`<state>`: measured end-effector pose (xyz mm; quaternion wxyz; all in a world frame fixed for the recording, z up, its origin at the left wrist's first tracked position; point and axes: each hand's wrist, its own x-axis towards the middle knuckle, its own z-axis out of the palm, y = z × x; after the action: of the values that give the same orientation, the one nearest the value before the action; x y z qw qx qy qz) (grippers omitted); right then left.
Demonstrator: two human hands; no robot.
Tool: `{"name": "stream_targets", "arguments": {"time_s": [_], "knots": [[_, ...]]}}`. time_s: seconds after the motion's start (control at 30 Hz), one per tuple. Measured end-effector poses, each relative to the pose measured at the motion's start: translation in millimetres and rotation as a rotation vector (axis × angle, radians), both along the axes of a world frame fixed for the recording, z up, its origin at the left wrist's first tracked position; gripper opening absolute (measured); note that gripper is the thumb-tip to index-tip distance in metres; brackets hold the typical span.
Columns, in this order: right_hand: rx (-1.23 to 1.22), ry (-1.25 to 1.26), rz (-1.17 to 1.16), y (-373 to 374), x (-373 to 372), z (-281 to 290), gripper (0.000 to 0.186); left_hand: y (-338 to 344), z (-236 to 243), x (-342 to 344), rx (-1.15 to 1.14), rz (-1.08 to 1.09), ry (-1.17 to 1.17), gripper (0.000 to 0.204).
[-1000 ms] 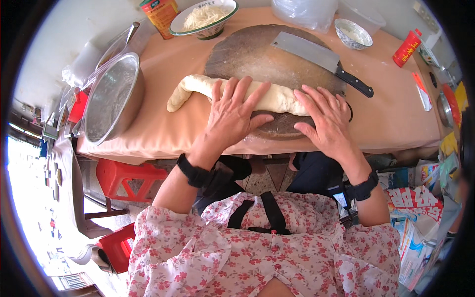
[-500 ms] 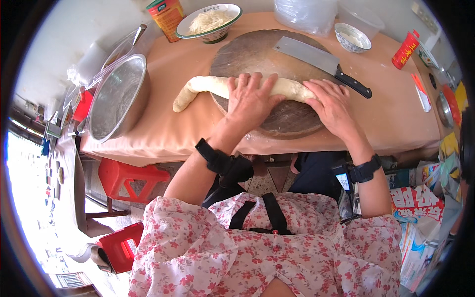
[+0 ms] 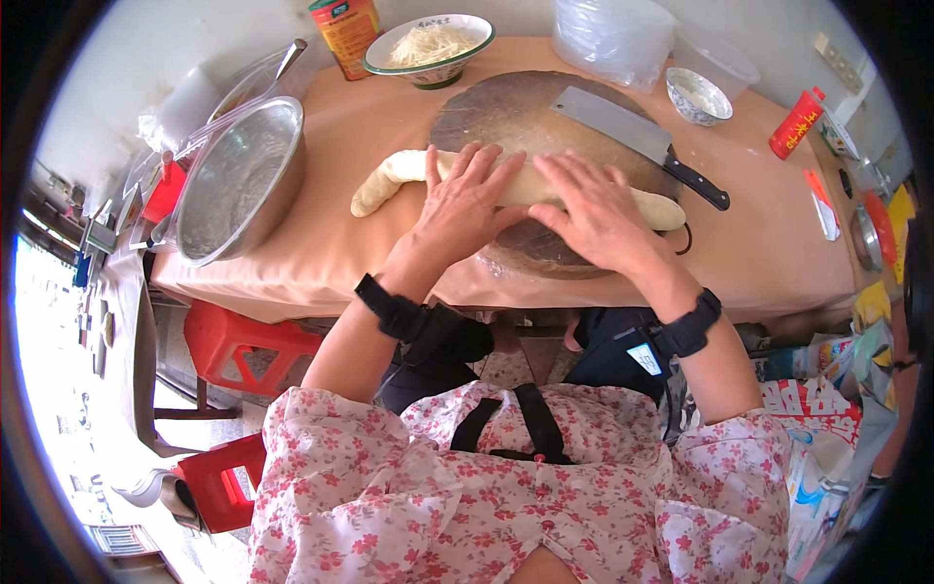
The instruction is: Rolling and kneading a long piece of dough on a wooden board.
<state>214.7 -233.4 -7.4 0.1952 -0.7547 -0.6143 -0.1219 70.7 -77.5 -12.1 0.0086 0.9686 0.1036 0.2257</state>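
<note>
A long roll of pale dough (image 3: 389, 175) lies across a round wooden chopping board (image 3: 477, 112); its left end bends down onto the tablecloth and its right end reaches past the board's edge. My left hand (image 3: 465, 200) rests on the dough left of the middle, fingers spread. Close beside it, my right hand (image 3: 593, 209) lies over the dough with its fingers stretched out. Both palms cover the middle of the roll. Behind my right hand, a cleaver (image 3: 623, 127) with a black handle lies flat on the board, its handle sticking out over the right edge.
A big metal basin (image 3: 243, 180) stands at the left. Along the back are an orange can (image 3: 348, 39), a bowl (image 3: 477, 58) of pale shreds, bagged plastic tubs (image 3: 613, 39) and a small bowl (image 3: 699, 97) of white powder. A red bottle (image 3: 796, 125) stands at the right.
My right hand has moved left along the dough, close to my left hand, uncovering the roll's right end. That end now extends further right, past the board.
</note>
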Motion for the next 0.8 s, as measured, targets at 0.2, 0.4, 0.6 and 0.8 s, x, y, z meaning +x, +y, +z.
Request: {"name": "stream_targets", "arguments": {"time_s": [0.2,0.4,0.6,0.8], "knots": [[-0.04,-0.043,0.002,10.6,0.4,1.2,0.066,13.9,1.4,3.0,-0.004,0.016,-0.007,0.065],[-0.125,0.056,-0.104,31.9,14.7,6.9,0.067,39.9,11.3,30.6,-0.137,0.061,0.152,0.068],[-0.105,0.055,-0.109,34.5,27.6,3.0,0.062,39.1,8.7,41.8,-0.129,0.091,0.114,0.067],[-0.044,0.059,-0.034,5.3,18.1,4.6,0.046,15.3,5.4,13.4,-0.034,0.019,0.054,0.059]]}}
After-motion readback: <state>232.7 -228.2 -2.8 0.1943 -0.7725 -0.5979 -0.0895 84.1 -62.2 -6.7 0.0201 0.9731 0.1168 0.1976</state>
